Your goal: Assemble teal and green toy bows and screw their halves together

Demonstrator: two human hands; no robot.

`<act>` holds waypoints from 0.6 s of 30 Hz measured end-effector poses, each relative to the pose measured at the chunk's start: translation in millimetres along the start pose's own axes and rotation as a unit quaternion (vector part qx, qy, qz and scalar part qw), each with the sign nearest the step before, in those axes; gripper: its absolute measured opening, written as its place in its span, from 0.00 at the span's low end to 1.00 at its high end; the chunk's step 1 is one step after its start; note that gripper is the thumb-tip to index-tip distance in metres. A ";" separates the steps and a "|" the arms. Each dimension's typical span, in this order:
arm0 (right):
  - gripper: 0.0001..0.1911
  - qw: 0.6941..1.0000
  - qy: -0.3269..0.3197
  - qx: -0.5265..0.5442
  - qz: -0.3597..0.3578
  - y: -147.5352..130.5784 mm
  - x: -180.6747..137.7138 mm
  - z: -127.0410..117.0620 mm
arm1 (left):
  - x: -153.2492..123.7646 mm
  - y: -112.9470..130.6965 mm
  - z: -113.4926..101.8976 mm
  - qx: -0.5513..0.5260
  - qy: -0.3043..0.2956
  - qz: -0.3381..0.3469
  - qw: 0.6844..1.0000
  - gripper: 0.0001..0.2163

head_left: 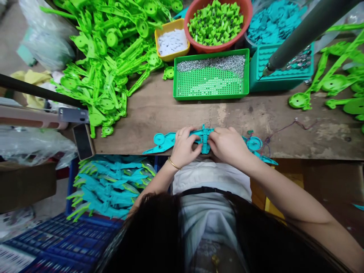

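A long turquoise plastic toy part (205,141) lies across the front edge of the wooden table, with a round cup near each end. My left hand (186,143) grips it just left of its raised middle block, fingers curled and thumb pointing inward. On the other side of that block, my right hand (227,143) is closed on the same part, its fingertips mostly hidden. Thin wires (280,129) and a small green circuit board (250,132) lie by the part's right end.
Behind stands a green basket (210,97) of screws, with a red bowl (186,28), a yellow tray (170,57) and a teal bin (278,85). Lime-green parts (110,76) pile up left. A dark screwdriver (301,34) hangs at upper right. A phone (83,141) lies left.
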State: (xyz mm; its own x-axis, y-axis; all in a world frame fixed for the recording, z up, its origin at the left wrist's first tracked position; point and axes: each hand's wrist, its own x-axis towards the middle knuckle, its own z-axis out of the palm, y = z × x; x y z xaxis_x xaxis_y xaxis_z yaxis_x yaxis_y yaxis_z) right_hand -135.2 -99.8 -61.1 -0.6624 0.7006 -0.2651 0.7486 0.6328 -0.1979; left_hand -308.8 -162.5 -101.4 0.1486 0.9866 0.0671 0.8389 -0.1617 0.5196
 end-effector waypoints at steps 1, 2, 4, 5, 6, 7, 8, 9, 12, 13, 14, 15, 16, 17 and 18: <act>0.17 1.000 -0.004 0.009 -0.003 -1.7 -0.5 -0.1 | -0.2 0.0 0.3 0.001 0.001 -0.001 1.000 0.05; 0.17 1.000 -0.006 0.012 -0.001 -2.7 -0.8 0.3 | -0.3 0.0 0.5 0.003 0.002 -0.002 1.000 0.05; 0.17 1.000 -0.003 0.008 0.012 -2.5 -0.8 2.3 | 0.0 0.9 0.3 0.009 0.001 -0.004 1.000 0.05; 0.17 1.000 -0.003 0.006 0.019 -1.5 -0.5 3.7 | 0.6 1.8 -0.1 0.014 -0.002 -0.006 1.000 0.04; 0.17 1.000 -0.003 0.005 0.024 -0.3 -0.1 5.2 | 1.5 3.0 -0.8 0.019 -0.008 -0.008 1.000 0.04; 0.17 1.000 -0.002 0.005 0.026 0.9 0.3 6.6 | 2.7 4.5 -1.5 0.024 -0.015 -0.013 1.000 0.03; 0.17 1.000 -0.001 0.007 0.027 2.1 0.7 7.8 | 4.3 6.3 -2.3 0.029 -0.025 -0.019 0.999 0.02; 0.17 1.000 -0.001 0.010 0.027 3.1 1.1 8.9 | 6.2 8.2 -2.9 0.033 -0.035 -0.026 0.999 0.01; 0.15 0.999 -0.003 0.023 0.028 5.7 1.6 10.9 | 13.1 13.7 -3.4 0.045 -0.058 -0.049 0.996 0.01; 0.15 0.999 -0.004 0.029 0.028 6.6 1.7 11.3 | 15.5 15.1 -3.1 0.050 -0.063 -0.054 0.995 0.02; 0.15 0.999 -0.006 0.036 0.027 7.7 1.7 11.6 | 17.7 16.2 -2.9 0.056 -0.067 -0.057 0.995 0.03; 0.15 0.999 -0.007 0.044 0.027 8.9 1.7 12.0 | 19.7 16.9 -2.9 0.062 -0.069 -0.056 0.994 0.03; 0.15 0.998 -0.009 0.054 0.025 10.3 1.6 12.4 | 21.3 17.1 -3.4 0.068 -0.071 -0.051 0.994 0.04; 0.14 0.997 -0.012 0.068 0.023 11.7 1.4 12.8 | 22.6 16.8 -4.6 0.072 -0.075 -0.042 0.994 0.04; 0.14 0.996 -0.014 0.082 0.020 13.2 1.1 13.2 | 23.5 16.1 -6.5 0.074 -0.079 -0.031 0.994 0.03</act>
State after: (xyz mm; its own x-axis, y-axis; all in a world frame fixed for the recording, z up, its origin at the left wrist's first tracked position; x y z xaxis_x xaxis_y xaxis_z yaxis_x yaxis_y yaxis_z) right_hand -125.7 -95.0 -76.5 -0.6320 0.7139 -0.3016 0.7710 0.5399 -0.3377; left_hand -295.3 -141.8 -85.8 0.1649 0.9811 -0.1012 0.9153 -0.1140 0.3864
